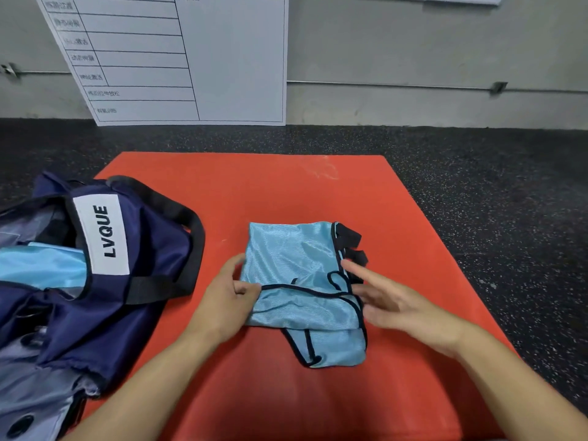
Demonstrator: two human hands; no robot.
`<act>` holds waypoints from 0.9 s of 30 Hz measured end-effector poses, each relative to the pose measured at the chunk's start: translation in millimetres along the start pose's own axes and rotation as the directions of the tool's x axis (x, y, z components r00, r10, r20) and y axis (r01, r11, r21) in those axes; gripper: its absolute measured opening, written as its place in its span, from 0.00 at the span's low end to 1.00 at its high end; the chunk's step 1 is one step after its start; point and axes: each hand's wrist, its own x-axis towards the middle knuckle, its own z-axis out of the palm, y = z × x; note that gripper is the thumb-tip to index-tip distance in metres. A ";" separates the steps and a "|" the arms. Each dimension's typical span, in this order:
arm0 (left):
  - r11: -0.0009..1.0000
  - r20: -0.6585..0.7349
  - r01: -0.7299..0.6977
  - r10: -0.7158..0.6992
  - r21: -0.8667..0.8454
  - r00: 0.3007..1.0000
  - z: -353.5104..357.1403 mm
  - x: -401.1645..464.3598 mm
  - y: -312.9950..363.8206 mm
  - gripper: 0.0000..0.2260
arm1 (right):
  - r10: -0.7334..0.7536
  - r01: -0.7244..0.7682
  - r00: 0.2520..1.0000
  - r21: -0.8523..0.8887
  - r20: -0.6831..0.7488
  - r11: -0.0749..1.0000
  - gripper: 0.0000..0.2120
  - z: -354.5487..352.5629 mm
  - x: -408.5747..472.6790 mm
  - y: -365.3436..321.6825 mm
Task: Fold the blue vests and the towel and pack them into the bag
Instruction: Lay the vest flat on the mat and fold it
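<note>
A folded blue vest lies mid-mat, right of the open bag. The left hand pinches the vest's left edge between its fingers. The right hand rests open at the vest's right edge, fingers spread. More blue fabric shows inside the bag.

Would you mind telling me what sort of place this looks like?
Probably a gym or sports training room: dark speckled rubber flooring, a red mat laid on it, and a whiteboard with a ruled chart leaning on the wall. The blue vest and bag fit that too.
</note>
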 end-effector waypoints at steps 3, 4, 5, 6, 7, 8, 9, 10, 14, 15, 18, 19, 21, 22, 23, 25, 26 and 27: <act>0.999 0.070 0.028 -0.026 -0.023 0.997 -1.4 2.8 1.2 0.11 | -0.049 0.036 0.997 -0.202 -0.058 0.979 0.36 -0.7 -0.3 -0.2; 0.998 0.096 0.037 -0.031 -0.058 0.995 -3.4 3.2 2.2 0.08 | -0.075 0.050 0.993 -0.245 -0.093 0.968 0.32 1.1 1.5 -0.6; 0.995 0.127 0.045 -0.034 -0.085 0.991 -6.3 2.7 4.2 0.09 | -0.095 0.060 0.988 -0.266 -0.121 0.962 0.28 3.2 4.0 -1.1; 0.995 0.156 0.048 -0.033 -0.089 0.987 -9.9 1.3 6.5 0.14 | -0.104 0.061 0.984 -0.282 -0.141 0.958 0.25 5.1 6.3 -1.4; 0.995 0.192 0.050 -0.033 -0.082 0.981 -14.0 -0.1 7.3 0.20 | -0.109 0.064 0.984 -0.290 -0.143 0.955 0.23 6.1 8.0 -1.6; 0.995 0.226 0.059 -0.040 -0.078 0.973 -17.4 -1.1 7.1 0.24 | -0.109 0.066 0.986 -0.299 -0.126 0.952 0.24 6.5 8.7 -1.7; 0.994 0.254 0.071 -0.047 -0.087 0.966 -20.3 -2.4 5.8 0.27 | -0.099 0.067 0.991 -0.306 -0.088 0.950 0.26 6.2 8.0 -2.4; 0.991 0.279 0.077 -0.045 -0.105 0.959 -22.7 -4.4 5.4 0.28 | -0.082 0.067 0.996 -0.314 -0.037 0.947 0.28 4.9 6.6 -2.5; 0.982 0.359 0.079 -0.012 -0.172 0.933 -35.0 -7.7 3.1 0.34 | -0.025 0.107 0.979 -0.409 0.201 0.906 0.28 5.1 -2.5 -3.7; 0.978 0.393 0.087 -0.005 -0.191 0.919 -39.1 -7.4 0.5 0.34 | -0.025 0.133 0.973 -0.467 0.230 0.874 0.27 7.6 -2.7 -0.4; 0.971 0.461 0.102 0.010 -0.216 0.888 -47.8 -8.7 -3.8 0.33 | -0.121 0.193 0.980 -0.622 0.156 0.759 0.19 20.8 2.0 15.5; 0.969 0.466 0.107 0.010 -0.223 0.884 -48.2 -9.0 -5.5 0.33 | -0.168 0.197 0.980 -0.657 0.109 0.727 0.14 24.3 4.3 19.6; 0.969 0.459 0.101 0.015 -0.226 0.888 -46.8 -9.6 -6.5 0.34 | -0.251 0.202 0.967 -0.689 0.030 0.696 0.08 28.0 8.1 21.5; 0.973 0.445 0.086 0.019 -0.215 0.896 -45.6 -9.3 -6.6 0.33 | -0.272 0.199 0.962 -0.667 -0.006 0.718 0.07 28.6 9.6 18.5; 0.978 0.425 0.067 0.022 -0.195 0.905 -44.1 -8.1 -6.9 0.32 | -0.282 0.196 0.959 -0.621 -0.041 0.759 0.05 28.5 12.0 13.4; 0.987 0.380 0.040 0.023 -0.158 0.925 -41.7 -5.5 -7.1 0.29 | -0.283 0.186 0.951 -0.496 -0.127 0.848 0.01 27.5 19.9 0.6; 0.986 0.360 0.041 0.020 -0.161 0.933 -40.1 -5.1 -6.5 0.27 | -0.272 0.174 0.946 -0.432 -0.177 0.885 0.02 26.8 24.6 -3.5; 0.984 0.343 0.045 0.017 -0.171 0.939 -38.6 -4.6 -7.2 0.27 | -0.257 0.155 0.940 -0.389 -0.226 0.908 0.04 25.7 30.0 -5.0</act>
